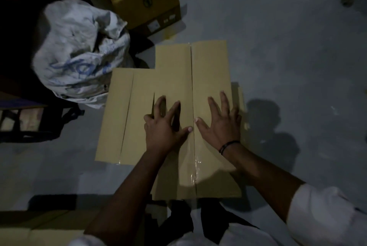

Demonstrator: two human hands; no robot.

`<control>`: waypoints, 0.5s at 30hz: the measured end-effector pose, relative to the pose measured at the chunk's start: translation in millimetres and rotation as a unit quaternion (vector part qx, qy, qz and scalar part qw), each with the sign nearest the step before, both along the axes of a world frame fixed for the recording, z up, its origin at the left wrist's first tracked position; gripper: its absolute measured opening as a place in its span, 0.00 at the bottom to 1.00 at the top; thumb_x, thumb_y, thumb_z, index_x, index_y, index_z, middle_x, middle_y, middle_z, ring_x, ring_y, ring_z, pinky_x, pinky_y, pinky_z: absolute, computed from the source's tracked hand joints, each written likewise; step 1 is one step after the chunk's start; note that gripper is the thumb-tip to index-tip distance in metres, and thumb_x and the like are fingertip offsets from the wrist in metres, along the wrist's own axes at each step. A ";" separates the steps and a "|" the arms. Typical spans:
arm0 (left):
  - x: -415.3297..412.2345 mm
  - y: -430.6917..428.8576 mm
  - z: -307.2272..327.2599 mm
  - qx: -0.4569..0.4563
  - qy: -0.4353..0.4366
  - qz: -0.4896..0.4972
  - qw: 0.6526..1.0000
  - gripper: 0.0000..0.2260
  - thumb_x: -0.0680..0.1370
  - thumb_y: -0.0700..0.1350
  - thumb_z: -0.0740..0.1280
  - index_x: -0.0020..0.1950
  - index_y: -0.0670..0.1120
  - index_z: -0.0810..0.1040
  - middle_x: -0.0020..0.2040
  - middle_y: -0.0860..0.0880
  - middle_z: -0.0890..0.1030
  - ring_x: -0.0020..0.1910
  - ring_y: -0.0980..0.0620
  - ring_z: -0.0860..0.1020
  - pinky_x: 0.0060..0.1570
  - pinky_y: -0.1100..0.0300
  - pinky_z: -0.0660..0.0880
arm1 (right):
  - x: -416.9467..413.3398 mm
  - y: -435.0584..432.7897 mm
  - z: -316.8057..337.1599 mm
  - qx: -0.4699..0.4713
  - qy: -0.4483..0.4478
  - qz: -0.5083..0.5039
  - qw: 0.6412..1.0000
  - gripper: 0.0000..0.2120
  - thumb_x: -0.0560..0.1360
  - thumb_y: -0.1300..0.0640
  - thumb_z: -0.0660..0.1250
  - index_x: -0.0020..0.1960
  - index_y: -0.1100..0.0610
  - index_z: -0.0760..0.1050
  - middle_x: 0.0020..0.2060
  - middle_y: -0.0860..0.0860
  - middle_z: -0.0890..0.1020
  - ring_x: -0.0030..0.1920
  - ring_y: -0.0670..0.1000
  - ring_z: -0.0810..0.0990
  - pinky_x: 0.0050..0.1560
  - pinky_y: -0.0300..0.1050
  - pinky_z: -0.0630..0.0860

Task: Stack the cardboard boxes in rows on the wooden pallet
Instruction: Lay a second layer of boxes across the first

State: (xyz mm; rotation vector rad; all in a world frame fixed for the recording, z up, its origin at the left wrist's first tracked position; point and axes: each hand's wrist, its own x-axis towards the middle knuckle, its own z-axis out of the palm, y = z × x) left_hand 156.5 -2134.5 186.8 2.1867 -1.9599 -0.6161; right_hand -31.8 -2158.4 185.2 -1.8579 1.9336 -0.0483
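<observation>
As the left hand [164, 126] and right hand [222, 124] press open-fingered, gripping nothing, on the plain brown taped cardboard box [210, 70], it stands on the grey floor [288, 47]; left, a crumpled white sack [79, 47]; farther, an open brown carton [147, 3].

Grey floor [278, 47] bears cardboard boxes [172, 78] and a white sack [79, 47].

A tan cardboard box [210, 70] is seen closed, centre seam taped; a second box [127, 110] is seen just beside it, leftward.
</observation>
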 end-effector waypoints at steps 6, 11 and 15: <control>-0.1 23.6 66.3 -0.077 -0.026 0.023 0.996 0.39 0.69 0.75 0.68 0.78 0.66 0.63 0.83 0.59 0.51 0.64 0.37 0.67 0.55 0.54 0.64 | 0.3 15.6 62.7 -0.095 -0.004 0.021 0.995 0.37 0.75 0.33 0.60 0.80 0.45 0.56 0.82 0.50 0.47 0.76 0.68 0.54 0.71 0.66 0.59; 21.8 71.7 109.5 -0.124 -0.033 0.068 0.989 0.39 0.67 0.77 0.65 0.76 0.67 0.66 0.82 0.61 0.54 0.64 0.38 0.67 0.57 0.53 0.64 | 25.2 40.6 109.7 -0.178 0.015 0.069 0.981 0.36 0.74 0.32 0.58 0.78 0.46 0.60 0.81 0.54 0.46 0.74 0.67 0.58 0.68 0.64 0.64; 51.1 118.0 127.0 -0.152 -0.038 0.113 0.981 0.39 0.67 0.78 0.64 0.76 0.68 0.65 0.81 0.62 0.54 0.67 0.39 0.66 0.59 0.53 0.65 | 61.5 65.2 133.0 -0.215 0.014 0.120 0.969 0.37 0.73 0.31 0.58 0.78 0.45 0.60 0.81 0.54 0.44 0.75 0.67 0.56 0.66 0.63 0.67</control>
